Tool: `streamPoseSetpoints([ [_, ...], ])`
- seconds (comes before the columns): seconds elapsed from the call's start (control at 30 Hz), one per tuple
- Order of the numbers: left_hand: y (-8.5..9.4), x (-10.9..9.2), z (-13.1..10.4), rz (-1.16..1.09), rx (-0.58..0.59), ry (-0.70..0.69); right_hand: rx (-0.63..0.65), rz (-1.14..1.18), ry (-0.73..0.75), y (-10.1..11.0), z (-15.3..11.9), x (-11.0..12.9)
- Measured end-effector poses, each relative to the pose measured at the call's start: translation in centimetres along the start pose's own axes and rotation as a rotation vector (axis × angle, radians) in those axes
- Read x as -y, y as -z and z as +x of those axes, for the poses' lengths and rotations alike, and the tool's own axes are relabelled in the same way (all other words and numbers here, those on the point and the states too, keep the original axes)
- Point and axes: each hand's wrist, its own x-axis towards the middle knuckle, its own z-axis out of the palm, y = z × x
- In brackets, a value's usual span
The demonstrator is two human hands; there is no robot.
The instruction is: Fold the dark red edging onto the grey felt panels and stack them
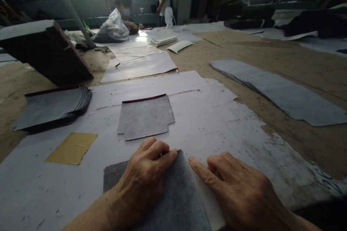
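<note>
My left hand (146, 177) presses down on a grey fabric piece (181, 195) on the white sheet. Its fingers are curled, with the index fingertip and thumb side closed at the piece's dark top corner. Along the fabric's right edge lies a narrow white strip (204, 196). My right hand (238, 187) rests over that strip, index finger stretched along it and the other fingers bent under; its thumb is hidden. Just beyond my hands, a separate grey fabric piece (146, 117) with a dark red top edge and notched lower corners lies flat.
To the left are a stack of grey pieces (54, 108), a tan card (72, 148) and a tilted dark block (46, 50). A long grey stack (279, 90) lies right. Farther back are white sheets (141, 66), a plastic bag (112, 29) and several people.
</note>
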Motion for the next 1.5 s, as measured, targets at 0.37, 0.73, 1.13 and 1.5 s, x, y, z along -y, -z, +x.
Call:
streamPoseSetpoints([
  [0.37, -0.3, -0.3, -0.2, 0.070, 0.014, -0.108, 0.079, 0.006, 0.026, 0.1, 0.9, 0.1],
  [0.73, -0.3, -0.5, -0.1, 0.098, 0.026, -0.092, 0.042, 0.045, 0.101, -1.5, 2.4, -0.2],
  [1.13, 3.1, 1.5, -2.1, 0.072, 0.042, -0.069, 0.158, -0.039, 0.186, -1.3, 2.7, 0.0],
  [1.5, 3.6, 2.5, -2.7, 0.069, 0.074, -0.164, 0.125, -0.010, 0.351, -1.3, 3.3, -0.2],
])
